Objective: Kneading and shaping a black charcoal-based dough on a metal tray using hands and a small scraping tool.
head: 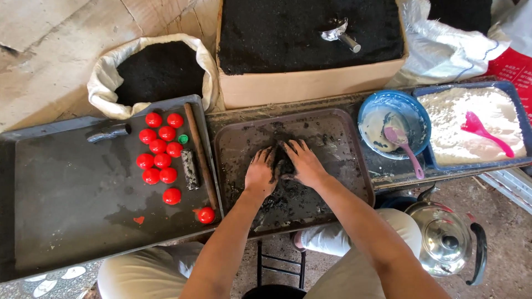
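Both of my hands press down on a small heap of black powdery mix in the middle of a dark brown tray. My left hand lies flat on the left side of the heap, fingers spread. On the heap's right side rests my right hand, fingers apart and smeared with the black mix. The two hands almost touch over the heap. More black crumbs are scattered over the tray toward its near edge.
Left, a dark tray holds several red balls, a dark roller and a stick. Behind stand a sack and a cardboard box of black powder with a metal scoop. Right: blue bowl with pink spoon, white-powder tray, steel kettle.
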